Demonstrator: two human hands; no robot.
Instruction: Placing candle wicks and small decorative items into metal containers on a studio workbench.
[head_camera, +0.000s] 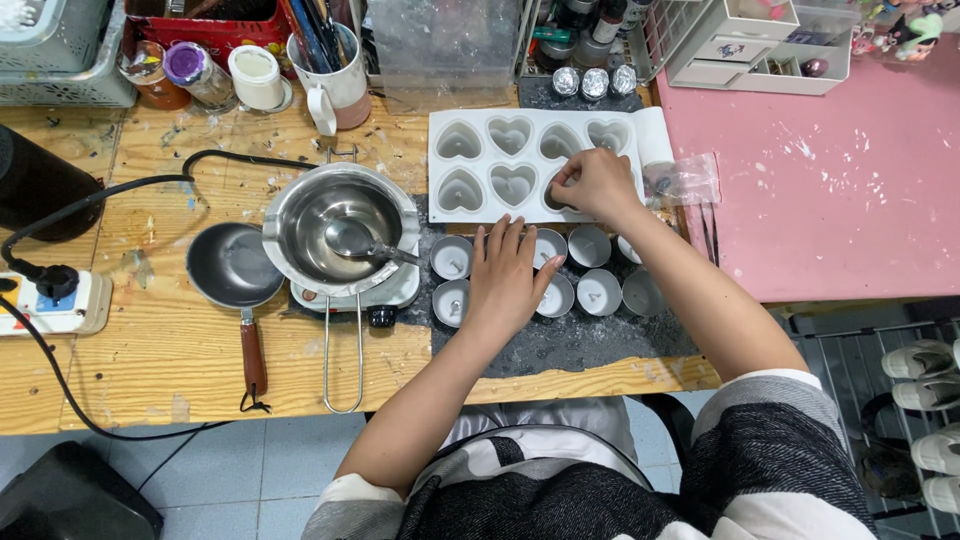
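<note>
Nearest, the left hand (507, 283) rests flat and released on small tealight cups (585, 290). Beyond it, the right hand (594, 183) pinches something unseen at a heart cavity of the white mould (535, 165), probably soft and floppy; best supported underneath on the counter (150, 350).

A craft corner with two tables that are standing over a pale tiled floor.

A worn plywood worktable (150, 350), stained with paint, is filling the left and the middle, and a pink-topped table with white paint specks (830, 190) is standing just beside it on the right. Light blue-grey floor tiles (250, 460) are showing below the wooden edge. A metal wire shoe rack with pale shoes (905, 400) is sitting under the pink table. White plastic drawer boxes (760, 45) and grey plastic baskets (60, 55) are lining the far edge. Even, soft light is falling everywhere.
</note>
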